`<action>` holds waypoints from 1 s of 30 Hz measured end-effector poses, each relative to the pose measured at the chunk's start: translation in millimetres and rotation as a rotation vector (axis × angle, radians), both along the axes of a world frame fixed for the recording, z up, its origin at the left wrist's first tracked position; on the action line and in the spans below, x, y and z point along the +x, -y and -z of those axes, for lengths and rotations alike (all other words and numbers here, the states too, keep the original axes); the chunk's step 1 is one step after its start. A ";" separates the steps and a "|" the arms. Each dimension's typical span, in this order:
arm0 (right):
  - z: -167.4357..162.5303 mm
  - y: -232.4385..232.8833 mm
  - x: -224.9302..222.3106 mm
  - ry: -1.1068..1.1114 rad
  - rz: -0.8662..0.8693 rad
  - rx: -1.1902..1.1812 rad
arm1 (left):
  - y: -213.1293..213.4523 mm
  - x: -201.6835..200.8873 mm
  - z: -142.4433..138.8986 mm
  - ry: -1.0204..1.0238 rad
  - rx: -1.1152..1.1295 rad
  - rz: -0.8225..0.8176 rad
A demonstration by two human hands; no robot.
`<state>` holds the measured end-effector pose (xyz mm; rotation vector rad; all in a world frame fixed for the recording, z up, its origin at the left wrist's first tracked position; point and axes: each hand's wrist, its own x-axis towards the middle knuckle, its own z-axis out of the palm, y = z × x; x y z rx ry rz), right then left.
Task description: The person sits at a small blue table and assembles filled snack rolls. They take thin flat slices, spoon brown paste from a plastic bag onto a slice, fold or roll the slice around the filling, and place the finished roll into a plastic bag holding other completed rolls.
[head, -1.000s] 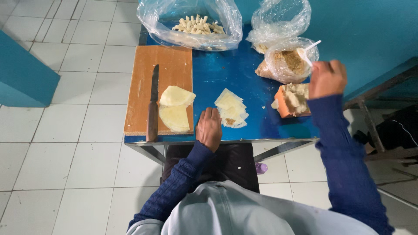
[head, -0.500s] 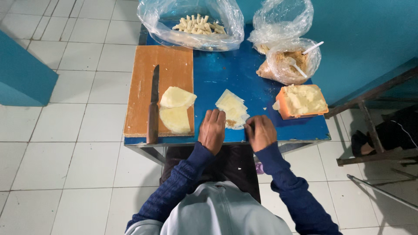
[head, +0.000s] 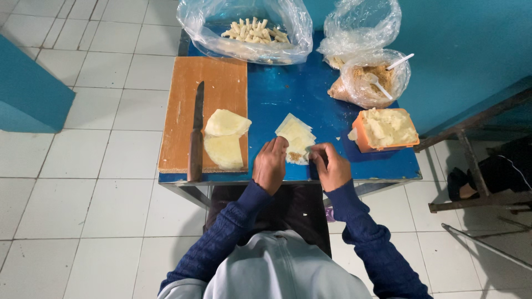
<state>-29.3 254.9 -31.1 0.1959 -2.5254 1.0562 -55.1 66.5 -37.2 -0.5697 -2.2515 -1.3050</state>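
Observation:
A small stack of pale square wrappers [head: 297, 134] lies on the blue table [head: 288, 91] near its front edge. A dab of brownish filling [head: 296, 156] sits on the near corner of the top wrapper. My left hand [head: 271, 164] pinches the wrapper's left near edge. My right hand [head: 331, 165] holds its right near edge. Both hands rest at the table's front edge, either side of the filling.
A wooden cutting board [head: 221, 83] at left carries a knife [head: 196, 135] and two half-round wrapper pieces [head: 225, 137]. An orange tub of pale paste [head: 386, 129] is at right. Bags hold brown filling with a white spoon [head: 376, 79] and finished rolls [head: 254, 30]. A metal frame [head: 471, 133] stands right.
My right hand came down from the orange tub to the wrapper stack. Filling now sits on the wrapper and both hands hold its near edge.

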 end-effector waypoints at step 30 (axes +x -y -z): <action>-1.3 -6.0 1.3 -0.216 -0.205 0.364 | -9.0 -8.6 7.8 -0.031 -0.099 -0.037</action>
